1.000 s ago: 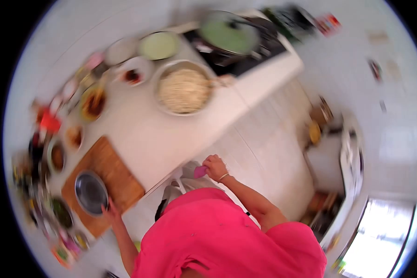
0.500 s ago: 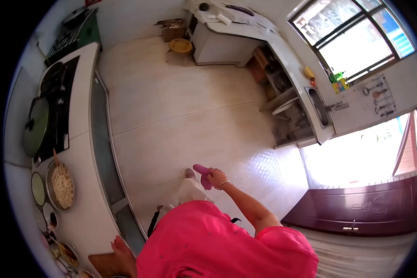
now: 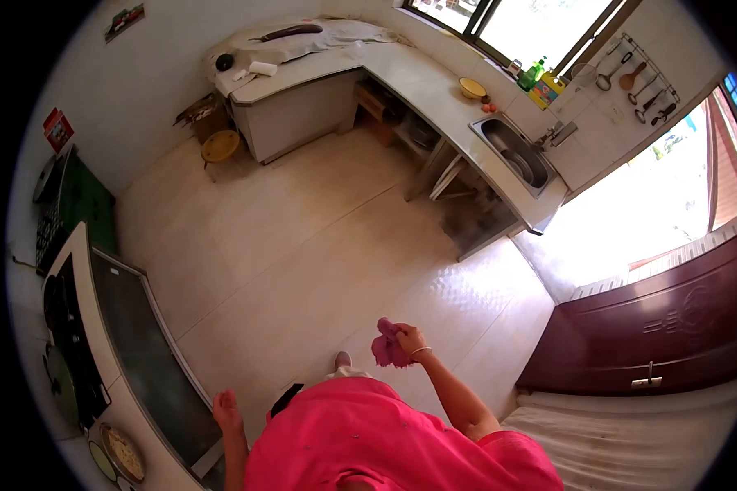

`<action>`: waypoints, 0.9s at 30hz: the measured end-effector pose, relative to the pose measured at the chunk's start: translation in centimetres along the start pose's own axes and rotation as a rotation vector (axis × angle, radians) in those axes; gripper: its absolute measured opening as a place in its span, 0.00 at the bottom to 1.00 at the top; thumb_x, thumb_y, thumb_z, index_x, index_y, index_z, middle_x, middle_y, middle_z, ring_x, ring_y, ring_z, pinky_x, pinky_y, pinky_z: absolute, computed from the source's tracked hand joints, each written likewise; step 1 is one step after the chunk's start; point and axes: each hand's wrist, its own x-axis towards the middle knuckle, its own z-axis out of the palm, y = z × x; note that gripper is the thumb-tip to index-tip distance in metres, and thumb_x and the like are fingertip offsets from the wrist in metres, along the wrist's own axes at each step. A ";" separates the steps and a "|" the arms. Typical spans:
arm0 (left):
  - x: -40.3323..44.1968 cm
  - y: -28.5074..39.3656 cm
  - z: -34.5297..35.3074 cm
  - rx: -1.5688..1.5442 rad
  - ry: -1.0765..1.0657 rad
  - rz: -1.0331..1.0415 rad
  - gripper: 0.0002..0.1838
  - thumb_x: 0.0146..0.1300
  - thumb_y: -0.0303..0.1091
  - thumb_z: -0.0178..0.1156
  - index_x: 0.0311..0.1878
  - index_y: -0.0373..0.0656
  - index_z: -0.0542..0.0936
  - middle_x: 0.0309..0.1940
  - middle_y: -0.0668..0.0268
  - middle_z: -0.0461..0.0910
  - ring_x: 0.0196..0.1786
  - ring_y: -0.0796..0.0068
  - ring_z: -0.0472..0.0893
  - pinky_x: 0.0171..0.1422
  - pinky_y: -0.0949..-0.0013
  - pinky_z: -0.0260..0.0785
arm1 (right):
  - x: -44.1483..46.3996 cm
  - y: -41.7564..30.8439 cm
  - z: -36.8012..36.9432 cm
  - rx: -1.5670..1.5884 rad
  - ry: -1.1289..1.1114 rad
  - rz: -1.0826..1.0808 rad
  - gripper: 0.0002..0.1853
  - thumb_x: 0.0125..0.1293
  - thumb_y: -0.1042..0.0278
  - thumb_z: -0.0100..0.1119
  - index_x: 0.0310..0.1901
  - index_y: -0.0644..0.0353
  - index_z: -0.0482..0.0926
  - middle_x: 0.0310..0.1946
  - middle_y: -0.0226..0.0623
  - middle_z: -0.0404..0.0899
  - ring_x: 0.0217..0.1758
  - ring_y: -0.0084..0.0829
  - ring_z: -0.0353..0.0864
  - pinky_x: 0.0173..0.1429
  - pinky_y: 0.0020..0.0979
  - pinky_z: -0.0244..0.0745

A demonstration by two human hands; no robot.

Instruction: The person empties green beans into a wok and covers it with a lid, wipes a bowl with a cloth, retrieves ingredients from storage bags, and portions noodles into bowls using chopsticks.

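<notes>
A pink-purple cloth [image 3: 389, 348] hangs bunched from my right hand [image 3: 410, 337], whose fingers are closed round its upper part. It is held out in front of my body, over the tiled floor. My left hand [image 3: 228, 407] is at the lower left, beside the counter with the stove. Nothing shows in it, and its fingers look loosely stretched out. A foot in a shoe [image 3: 343, 360] shows below, ahead of my pink shirt.
A stove counter [image 3: 94, 303] runs along the left, with a bowl of pale strips [image 3: 124, 454] on it. Ahead stand a yellow stool [image 3: 221, 147] and an L-shaped counter [image 3: 401, 78] with a sink [image 3: 512, 155]. To the right are an open doorway and a dark red door [image 3: 655, 327].
My view has turned to the right, toward the sink counter. My left hand has come away from the counter near the wooden board. The cloth stays in my right hand and hangs more bunched.
</notes>
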 end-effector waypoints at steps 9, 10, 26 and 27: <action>9.3 -4.0 24.3 0.162 -0.155 -0.205 0.07 0.61 0.28 0.54 0.36 0.33 0.73 0.35 0.54 0.77 0.42 0.62 0.78 0.51 0.67 0.75 | 14.8 -2.2 -6.7 0.526 0.088 0.102 0.16 0.58 0.66 0.53 0.45 0.64 0.79 0.30 0.35 0.80 0.33 0.23 0.75 0.40 0.25 0.71; 10.5 -4.1 26.4 0.172 -0.151 -0.214 0.07 0.61 0.28 0.54 0.36 0.33 0.73 0.35 0.54 0.77 0.41 0.62 0.78 0.51 0.67 0.75 | 16.7 -3.1 -7.3 0.558 0.090 0.099 0.15 0.59 0.66 0.54 0.45 0.64 0.79 0.30 0.32 0.80 0.34 0.21 0.74 0.40 0.24 0.70; 26.8 -14.8 79.2 0.474 -0.613 -0.293 0.09 0.63 0.31 0.52 0.43 0.36 0.72 0.37 0.54 0.78 0.42 0.63 0.79 0.47 0.67 0.75 | 48.0 -8.2 -27.9 0.277 0.770 0.009 0.14 0.56 0.70 0.56 0.45 0.60 0.78 0.35 0.40 0.81 0.37 0.31 0.81 0.42 0.30 0.74; 27.0 -16.3 83.2 0.497 -0.651 -0.293 0.10 0.64 0.32 0.52 0.45 0.37 0.72 0.38 0.55 0.78 0.42 0.63 0.79 0.47 0.67 0.75 | 49.7 -8.3 -29.3 0.233 0.785 0.012 0.15 0.55 0.71 0.56 0.47 0.58 0.77 0.39 0.40 0.79 0.39 0.37 0.79 0.45 0.33 0.73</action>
